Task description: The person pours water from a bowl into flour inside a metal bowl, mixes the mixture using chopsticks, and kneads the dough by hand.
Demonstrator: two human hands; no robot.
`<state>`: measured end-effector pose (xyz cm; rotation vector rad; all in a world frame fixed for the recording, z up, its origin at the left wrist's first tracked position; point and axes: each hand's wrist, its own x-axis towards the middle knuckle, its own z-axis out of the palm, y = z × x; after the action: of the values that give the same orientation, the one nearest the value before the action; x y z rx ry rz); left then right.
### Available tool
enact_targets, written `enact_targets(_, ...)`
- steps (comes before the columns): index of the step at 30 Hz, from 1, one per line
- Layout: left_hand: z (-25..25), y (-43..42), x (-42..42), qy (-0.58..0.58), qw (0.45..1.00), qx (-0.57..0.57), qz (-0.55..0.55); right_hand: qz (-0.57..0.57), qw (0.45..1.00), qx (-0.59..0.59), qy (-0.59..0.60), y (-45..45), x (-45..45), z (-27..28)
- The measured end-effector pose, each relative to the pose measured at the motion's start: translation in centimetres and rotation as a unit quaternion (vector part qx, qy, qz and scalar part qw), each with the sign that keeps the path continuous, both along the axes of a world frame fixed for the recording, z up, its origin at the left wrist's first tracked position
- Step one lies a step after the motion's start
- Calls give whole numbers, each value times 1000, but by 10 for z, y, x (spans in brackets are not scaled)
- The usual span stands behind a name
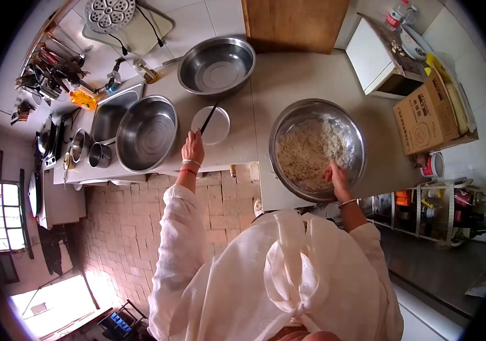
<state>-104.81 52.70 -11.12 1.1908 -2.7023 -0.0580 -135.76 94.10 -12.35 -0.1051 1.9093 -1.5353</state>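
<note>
My left hand [193, 146] is closed around the end of dark chopsticks [209, 118]. Their far tips lie over a round white dish [220, 129] on the counter; whether they touch it I cannot tell. To the right is a wide steel basin [277, 165] holding crumbly, flaky dough [305, 149], with dry white flour along its far side. My right hand [337, 177] reaches over the near right part of this basin. Its fingers are curled together at the dough's edge, and the fingertips are partly hidden.
Two more steel basins, one near the sink [151, 136] and one farther back [218, 68], stand on the left counter. Beyond the dough are a wooden board [294, 25], a white cabinet [371, 57] and a cardboard box [429, 116]. A bottle rack [419, 213] stands right.
</note>
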Motion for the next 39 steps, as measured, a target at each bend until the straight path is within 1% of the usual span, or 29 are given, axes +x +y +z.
enact_targets(2, 3, 1, -2, -15, 1000, 6, -6, -9, 1000, -16, -17, 3, 3, -2)
enact_targets(5, -1, -4, -1, -15, 1000, -10, -21, 93, 992, 46, 76, 3, 1, 3)
enact_targets(6, 6, 1, -2, -29, 999, -31, -15, 145, 959, 65, 234, 4, -9, -15)
enact_targets(7, 13, 7, -5, -44, 998, -50, -2, 196, 898, 86, 384, 6, -23, -35)
enact_targets(8, 18, 13, -10, -59, 996, -69, 13, 193, 904, 109, 366, 3, -29, -22)
enact_targets(9, 21, 21, -13, -23, 996, -82, 3, 193, 908, 130, 348, -8, -30, -4)
enact_targets(10, 24, 30, -15, 12, 995, -96, -3, 185, 866, 176, 429, -13, -38, -4)
enact_targets(11, 27, 45, -23, 36, 996, -77, 16, 178, 816, 219, 505, -18, -46, -6)
enact_targets(12, 30, 68, -33, 101, 994, -50, 5, 169, 757, 257, 576, -22, -48, -8)
enact_targets(13, 18, 88, -44, 178, 983, 53, 2, 195, 776, 291, 525, -28, -40, -7)
enact_targets(14, -12, 107, -55, 263, 945, 194, -22, 220, 791, 322, 472, -37, -26, 1)
enact_targets(15, -10, 138, -75, 271, 930, 250, 2, 243, 802, 353, 417, -47, -10, 12)
enact_targets(16, -21, 161, -92, 304, 904, 301, 2, 295, 794, 319, 425, -58, 12, 35)
enact_targets(17, -30, 179, -108, 361, 856, 370, 2, 347, 782, 284, 432, -67, 33, 53)
enact_targets(18, -46, 189, -123, 392, 830, 398, 3, 391, 810, 182, 397, -74, 46, 25)
enact_targets(20, -34, 202, -144, 318, 827, 448, 116, 438, 774, 163, 428, -96, 62, 22)
enact_targets(22, -59, 204, -150, 395, 824, 390, 116, 457, 682, 188, 540, -116, 33, 8)
enact_targets(23, -68, 205, -153, 436, 817, 358, 117, 456, 667, 211, 550, -120, 3, -6)
enact_targets(24, -57, 206, -155, 418, 817, 380, 119, 456, 652, 234, 559, -115, -30, -18)
enact_targets(26, -12, 208, -153, 375, 814, 426, 121, 350, 730, 272, 521, -103, -70, 0)
enact_targets(28, -2, 213, -158, 361, 841, 377, 140, 268, 727, 240, 585, -76, -81, 12)
enact_targets(29, 2, 215, -162, 353, 853, 353, 150, 252, 714, 293, 584, -70, -71, 4)
enact_targets(30, 7, 215, -163, 340, 855, 361, 150, 252, 688, 309, 607, -69, -50, -12)
enact_targets(31, 10, 213, -163, 326, 857, 370, 151, 360, 713, 310, 515, -76, -32, 9)
enact_targets(33, 7, 213, -163, 319, 865, 357, 151, 506, 636, 316, 489, -93, 28, 46)
enact_targets(36, -13, 214, -163, 332, 877, 313, 149, 640, 567, 122, 505, -76, 16, 19)
enact_targets(37, -16, 215, -163, 337, 875, 312, 150, 634, 611, 82, 468, -66, -24, -18)
enact_targets(38, -18, 215, -163, 344, 874, 310, 152, 582, 556, 189, 563, -54, -52, -10)
enact_targets(39, -18, 211, -167, 338, 877, 309, 144, 515, 483, 290, 646, -53, -77, 5)
